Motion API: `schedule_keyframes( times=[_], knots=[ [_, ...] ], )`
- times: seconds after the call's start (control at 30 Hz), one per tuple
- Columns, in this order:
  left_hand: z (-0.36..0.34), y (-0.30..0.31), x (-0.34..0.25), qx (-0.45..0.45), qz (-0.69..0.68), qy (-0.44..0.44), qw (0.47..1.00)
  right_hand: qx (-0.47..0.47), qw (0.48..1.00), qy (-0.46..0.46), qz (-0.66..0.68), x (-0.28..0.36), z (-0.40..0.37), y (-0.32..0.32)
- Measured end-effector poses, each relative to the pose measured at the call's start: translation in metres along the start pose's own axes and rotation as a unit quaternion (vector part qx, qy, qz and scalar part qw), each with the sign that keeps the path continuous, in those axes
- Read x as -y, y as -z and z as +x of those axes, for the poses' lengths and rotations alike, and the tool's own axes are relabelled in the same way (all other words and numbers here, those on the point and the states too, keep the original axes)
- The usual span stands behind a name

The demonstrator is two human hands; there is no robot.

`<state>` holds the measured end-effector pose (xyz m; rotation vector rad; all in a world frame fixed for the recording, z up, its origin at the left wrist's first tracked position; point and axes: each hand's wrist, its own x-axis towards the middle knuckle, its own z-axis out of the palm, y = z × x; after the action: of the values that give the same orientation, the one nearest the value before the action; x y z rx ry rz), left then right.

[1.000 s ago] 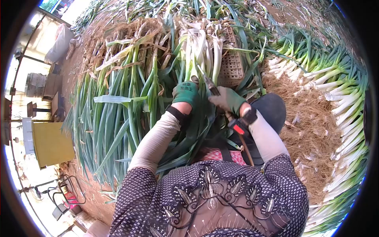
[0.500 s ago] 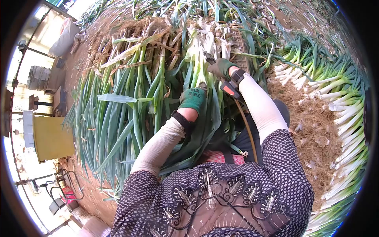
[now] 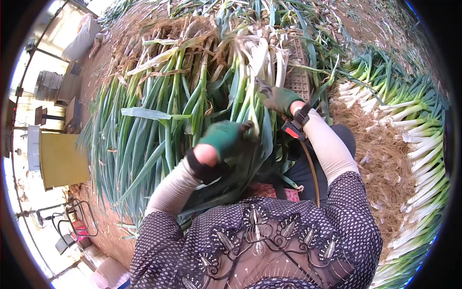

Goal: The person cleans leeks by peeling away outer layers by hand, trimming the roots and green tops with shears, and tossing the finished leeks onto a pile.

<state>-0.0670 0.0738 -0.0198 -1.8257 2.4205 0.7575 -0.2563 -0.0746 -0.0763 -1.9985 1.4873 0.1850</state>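
Note:
A thick pile of green onions [image 3: 139, 130] lies in front of me, brown roots away from me and long green leaves towards me. My left hand [image 3: 224, 137], in a green glove and smeared by motion, is over the leaves near the pile's middle, its fingers hard to make out. My right hand [image 3: 281, 99], gloved too, is wrapped round a dark metal tool [image 3: 263, 86] beside the white stalks [image 3: 260, 55]. A brown hose [image 3: 310, 166] runs down from a black and red piece [image 3: 292, 131] under my right wrist.
Onions with white stalks [image 3: 423, 164] curve round a heap of brown roots [image 3: 380, 168] on the right. A plastic crate [image 3: 297, 79] shows beside the pile. At the left are a yellow bin [image 3: 63, 160], a white sack [image 3: 81, 41] and a metal-framed chair [image 3: 79, 221].
My left hand has moved left and down, away from the stalks. My right hand has shifted slightly right and down with the tool.

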Motion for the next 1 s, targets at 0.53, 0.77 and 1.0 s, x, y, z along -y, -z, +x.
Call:
schedule_keyframes(
  times=[0.53,0.77,1.0],
  knots=[
    [0.100,-0.005,0.142,-0.078,0.055,0.356,0.930,0.012,0.991,-0.014,0.130,-0.041,-0.075,-0.064],
    [0.061,0.053,0.128,-0.068,-0.307,0.256,0.914,0.008,0.975,-0.031,0.220,-0.059,-0.079,-0.071],
    [0.047,0.019,0.129,-0.069,-0.493,0.189,0.846,0.018,0.918,0.022,0.396,-0.029,-0.095,-0.057]
  ],
)
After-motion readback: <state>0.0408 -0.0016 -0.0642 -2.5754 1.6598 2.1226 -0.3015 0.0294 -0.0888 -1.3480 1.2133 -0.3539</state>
